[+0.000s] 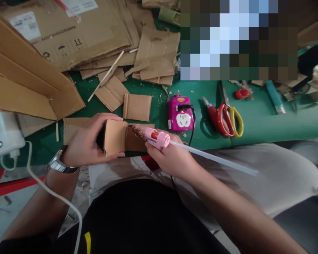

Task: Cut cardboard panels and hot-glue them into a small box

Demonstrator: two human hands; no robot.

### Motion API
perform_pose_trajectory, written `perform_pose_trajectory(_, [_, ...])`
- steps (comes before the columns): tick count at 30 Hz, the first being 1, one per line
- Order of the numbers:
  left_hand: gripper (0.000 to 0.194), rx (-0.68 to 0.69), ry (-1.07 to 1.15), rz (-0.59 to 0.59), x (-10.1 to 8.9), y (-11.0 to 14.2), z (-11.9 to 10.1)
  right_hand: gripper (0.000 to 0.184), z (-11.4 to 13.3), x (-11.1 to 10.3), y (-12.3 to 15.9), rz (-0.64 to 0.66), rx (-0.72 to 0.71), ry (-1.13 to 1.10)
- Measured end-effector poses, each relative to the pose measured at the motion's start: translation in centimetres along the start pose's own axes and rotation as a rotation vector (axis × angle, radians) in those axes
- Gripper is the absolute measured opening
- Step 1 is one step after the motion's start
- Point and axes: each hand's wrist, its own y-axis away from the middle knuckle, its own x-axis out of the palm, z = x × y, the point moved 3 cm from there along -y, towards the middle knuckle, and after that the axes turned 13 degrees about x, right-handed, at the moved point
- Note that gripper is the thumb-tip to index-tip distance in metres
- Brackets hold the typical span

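Between the thumb and fingers of my left hand (86, 141) is a small folded cardboard box (116, 137), near the table's front edge. My right hand (169, 153) is wrapped round a pink hot glue gun (151, 134), whose dark nozzle points left and meets, or nearly meets, the box's upper right corner. A long translucent glue stick sticks out of the gun's back end. Behind the nozzle a flat cardboard piece (137, 141) lies partly hidden. Whether glue is coming out is too small to tell.
A magenta power socket block (181, 114) with a black plug stands beyond my right hand. Red-and-yellow-handled scissors (229, 120) and a red-handled knife (213, 114) lie to its right. Cardboard scraps (156, 53) and a large open carton (23, 81) fill the back left. A white cable (50, 192) crosses my left arm.
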Motion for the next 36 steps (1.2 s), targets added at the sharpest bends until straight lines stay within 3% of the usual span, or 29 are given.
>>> perform_pose_trajectory(12, [0.084,-0.006,0.001,0.004,0.10,0.03,0.00,0.017,0.10,-0.26,0.32,-0.007,-0.065,-0.007])
perform_pose_trajectory(36, [0.086,-0.017,0.014,0.000,-0.03,0.01,-0.07,0.019,0.06,-0.39,0.77,0.059,0.084,0.090])
